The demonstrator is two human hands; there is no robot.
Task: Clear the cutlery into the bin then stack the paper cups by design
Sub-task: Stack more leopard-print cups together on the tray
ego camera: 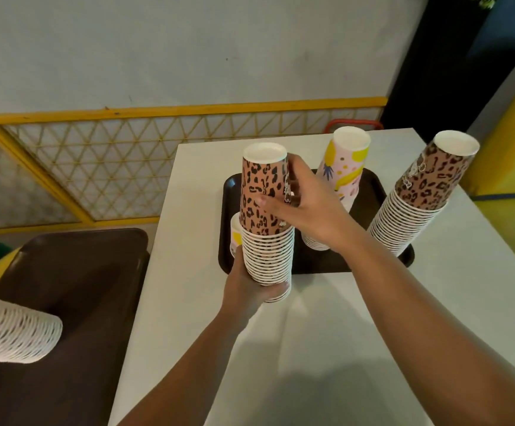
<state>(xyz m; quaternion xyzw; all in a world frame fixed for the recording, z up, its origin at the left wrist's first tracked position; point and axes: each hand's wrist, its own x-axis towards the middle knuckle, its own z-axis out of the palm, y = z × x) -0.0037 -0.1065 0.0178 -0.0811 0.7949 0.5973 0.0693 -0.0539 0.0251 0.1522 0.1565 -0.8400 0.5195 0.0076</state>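
Leopard stack (265,241) of inverted nested paper cups, ribbed white rims, held at tray (370,195) front-left edge; base gripped by left hand (247,290), top cup pinched by right hand (305,207).

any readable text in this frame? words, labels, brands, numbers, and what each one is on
None readable.
Leopard-print cup stack held in both hands: pattern only; a small white mark beside the right hand is too blurred to read.
Second leopard-print stack on the right: white outline drawings near the top, no legible letters.
Yellow-and-pink cup stack: shapes only.
Black tray, white table: no text visible.
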